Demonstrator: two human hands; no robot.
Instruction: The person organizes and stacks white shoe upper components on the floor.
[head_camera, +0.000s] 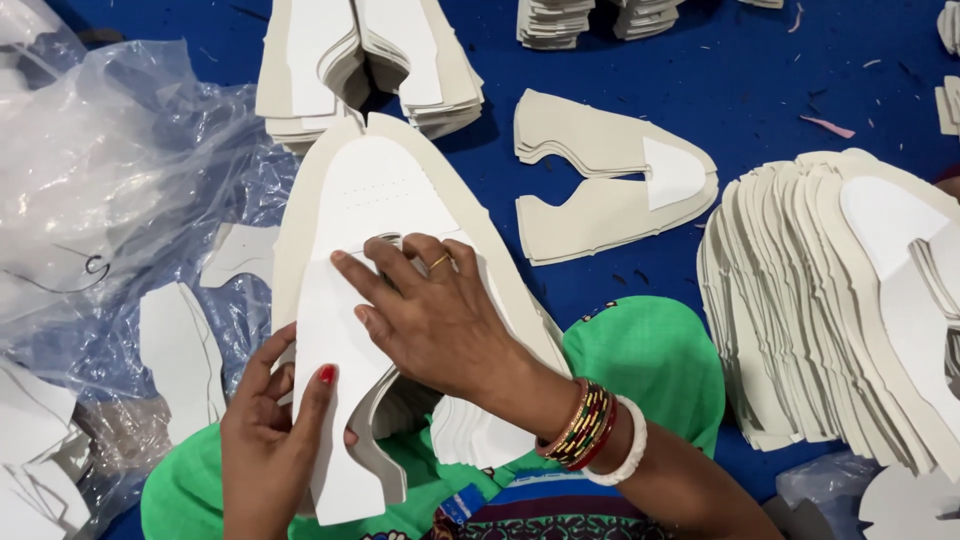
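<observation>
Nearest the camera, the left hand (268, 440) is pinching the lower edge of a white lining piece (345, 330), thumb on top and fingers curled under it, over a lap in green cloth (650, 365). The right hand (435, 320), with bangles at the wrist, is lying flat on that same piece, its fingers spread and pressing it down onto the top of a stack of cream shoe-upper cutouts (500, 260) that is resting on the lap.

Judging by how things lie, the white piece is sitting roughly in place on the top cutout and is being smoothed against it; the cutouts beneath in this stack are not showing any white, so most of the pile appears to be waiting.

To the right, a large fanned pile of cutouts (800, 310) is lying on the blue surface (760, 70), its top one carrying a white piece. Further out, a small separate stack (610, 180) is sitting with one small white patch on it. Beyond, another stack (370, 60) is lying at the top, and two more small ones are partly cut off at the upper edge.

On the left, crumpled clear plastic sheeting (110, 190) is holding three or so loose white pieces (180, 350). That is six stacks of cutouts in view, though the sheets in each are too many to count.
</observation>
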